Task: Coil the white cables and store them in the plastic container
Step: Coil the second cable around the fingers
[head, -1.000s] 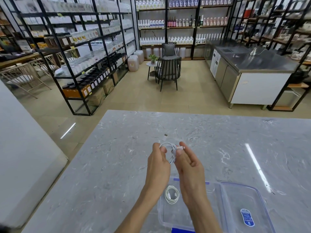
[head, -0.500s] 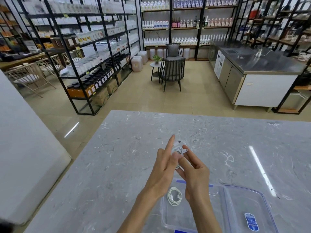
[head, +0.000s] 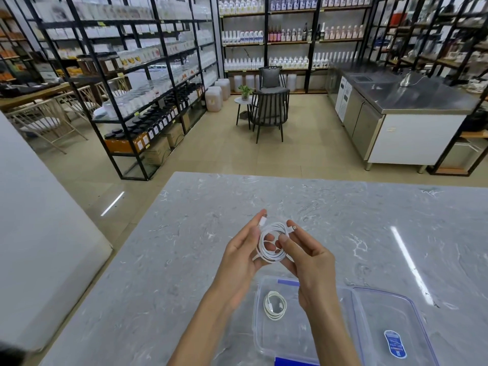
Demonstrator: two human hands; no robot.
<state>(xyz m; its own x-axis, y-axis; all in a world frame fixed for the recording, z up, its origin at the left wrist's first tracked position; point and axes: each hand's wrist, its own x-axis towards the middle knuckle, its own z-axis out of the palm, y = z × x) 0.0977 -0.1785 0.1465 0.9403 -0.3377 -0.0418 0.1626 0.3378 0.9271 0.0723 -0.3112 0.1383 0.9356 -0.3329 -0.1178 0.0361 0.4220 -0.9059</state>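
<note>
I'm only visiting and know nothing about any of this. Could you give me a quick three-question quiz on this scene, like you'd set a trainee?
1. True or false: a stored cable already lies coiled inside the plastic container.
2. The left hand and right hand are raised over the table. What do they hold between them? A: a coil of white cable; B: a bottle; C: a sheet of paper.
3. Fill in: the clear lid lies on the table to the container's ____ side, as the person sees it.
Key: 1 true; 2 A; 3 right.
</note>
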